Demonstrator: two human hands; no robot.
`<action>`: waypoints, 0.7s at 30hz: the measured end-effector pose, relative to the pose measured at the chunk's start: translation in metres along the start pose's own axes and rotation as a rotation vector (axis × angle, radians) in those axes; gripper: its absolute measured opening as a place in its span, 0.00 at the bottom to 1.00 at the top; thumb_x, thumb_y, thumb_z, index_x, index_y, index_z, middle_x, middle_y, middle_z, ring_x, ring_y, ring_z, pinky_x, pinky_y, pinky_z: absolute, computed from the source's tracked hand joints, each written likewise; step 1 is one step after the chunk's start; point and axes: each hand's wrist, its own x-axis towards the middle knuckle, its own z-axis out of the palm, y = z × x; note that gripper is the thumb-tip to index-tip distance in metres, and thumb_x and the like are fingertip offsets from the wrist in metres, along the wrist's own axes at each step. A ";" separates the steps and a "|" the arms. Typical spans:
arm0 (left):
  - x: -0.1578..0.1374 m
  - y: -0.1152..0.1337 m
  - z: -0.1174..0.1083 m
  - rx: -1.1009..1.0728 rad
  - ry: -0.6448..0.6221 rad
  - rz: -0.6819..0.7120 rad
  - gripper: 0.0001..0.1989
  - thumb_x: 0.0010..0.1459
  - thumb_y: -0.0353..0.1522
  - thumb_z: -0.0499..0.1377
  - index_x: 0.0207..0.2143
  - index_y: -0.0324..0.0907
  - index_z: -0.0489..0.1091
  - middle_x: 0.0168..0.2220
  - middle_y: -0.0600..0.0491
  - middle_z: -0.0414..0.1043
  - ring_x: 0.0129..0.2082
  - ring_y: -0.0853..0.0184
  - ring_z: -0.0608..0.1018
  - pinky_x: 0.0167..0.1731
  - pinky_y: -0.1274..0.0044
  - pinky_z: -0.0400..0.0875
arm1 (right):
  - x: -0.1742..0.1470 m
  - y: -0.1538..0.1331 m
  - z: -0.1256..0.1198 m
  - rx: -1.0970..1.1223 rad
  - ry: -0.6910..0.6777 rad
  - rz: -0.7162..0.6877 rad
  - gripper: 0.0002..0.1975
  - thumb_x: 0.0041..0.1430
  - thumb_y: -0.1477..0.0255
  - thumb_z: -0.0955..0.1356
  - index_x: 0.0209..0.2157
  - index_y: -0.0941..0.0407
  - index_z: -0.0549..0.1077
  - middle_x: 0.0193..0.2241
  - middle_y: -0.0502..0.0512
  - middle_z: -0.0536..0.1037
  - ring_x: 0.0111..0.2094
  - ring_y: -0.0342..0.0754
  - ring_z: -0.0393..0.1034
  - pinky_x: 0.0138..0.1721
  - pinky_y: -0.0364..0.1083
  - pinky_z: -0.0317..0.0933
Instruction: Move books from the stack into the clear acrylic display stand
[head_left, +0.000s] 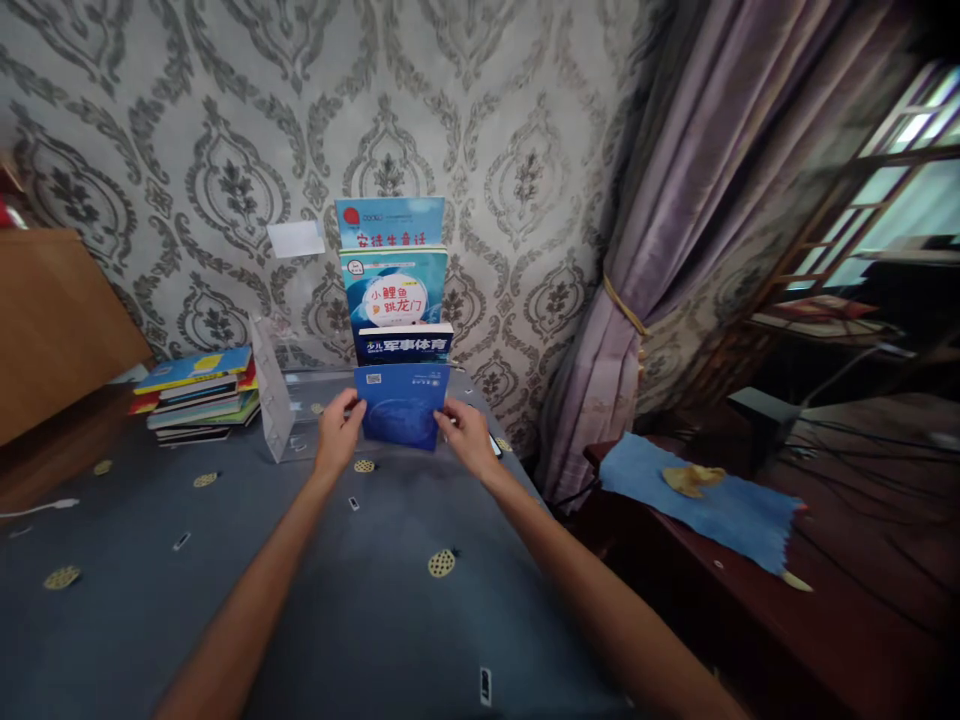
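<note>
A blue book (pixel 402 408) stands upright at the front of a stepped row of books, and both hands pinch its sides. My left hand (pixel 341 428) is closed on its left edge; my right hand (pixel 466 436) is closed on its right edge. Right behind it rises a dark blue book (pixel 405 346) with large white characters. Farther back are a teal book (pixel 396 285) with a white oval and, tallest, a light blue book (pixel 391 222). A clear plastic stand (pixel 271 400) shows its side panel left of the books; the part around them is hard to make out.
A stack of books (pixel 204 396) lies on the dark patterned tablecloth (pixel 337 600) at left, near a wooden panel (pixel 64 320). A phone-like object (pixel 495 446) sits by my right hand. Purple curtain (pixel 592 350) and a bench with blue cloth (pixel 697 505) are at right.
</note>
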 end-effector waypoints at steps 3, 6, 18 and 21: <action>0.017 0.015 -0.002 0.023 0.156 0.099 0.10 0.62 0.38 0.53 0.36 0.41 0.70 0.36 0.51 0.71 0.38 0.66 0.74 0.37 0.77 0.69 | 0.030 -0.016 -0.005 0.004 0.131 -0.111 0.12 0.62 0.64 0.62 0.35 0.55 0.74 0.31 0.55 0.78 0.34 0.51 0.72 0.39 0.47 0.67; 0.026 0.030 -0.003 0.011 0.281 0.209 0.11 0.64 0.37 0.53 0.37 0.41 0.71 0.36 0.51 0.70 0.38 0.66 0.74 0.33 0.78 0.69 | 0.050 -0.028 -0.009 0.020 0.228 -0.215 0.15 0.66 0.62 0.61 0.41 0.55 0.75 0.39 0.58 0.80 0.42 0.53 0.74 0.47 0.50 0.67; 0.034 0.028 0.010 0.132 0.253 0.286 0.12 0.67 0.35 0.50 0.40 0.42 0.73 0.39 0.49 0.72 0.41 0.63 0.75 0.44 0.73 0.70 | 0.070 -0.012 -0.020 0.017 0.114 -0.199 0.13 0.63 0.66 0.62 0.40 0.54 0.77 0.37 0.56 0.81 0.41 0.54 0.76 0.46 0.51 0.70; 0.035 0.024 0.009 0.160 0.249 0.291 0.11 0.66 0.35 0.51 0.35 0.42 0.71 0.34 0.51 0.71 0.36 0.64 0.73 0.40 0.74 0.68 | 0.070 -0.012 -0.020 -0.015 0.109 -0.199 0.13 0.63 0.68 0.62 0.39 0.55 0.77 0.36 0.56 0.81 0.41 0.53 0.75 0.46 0.50 0.69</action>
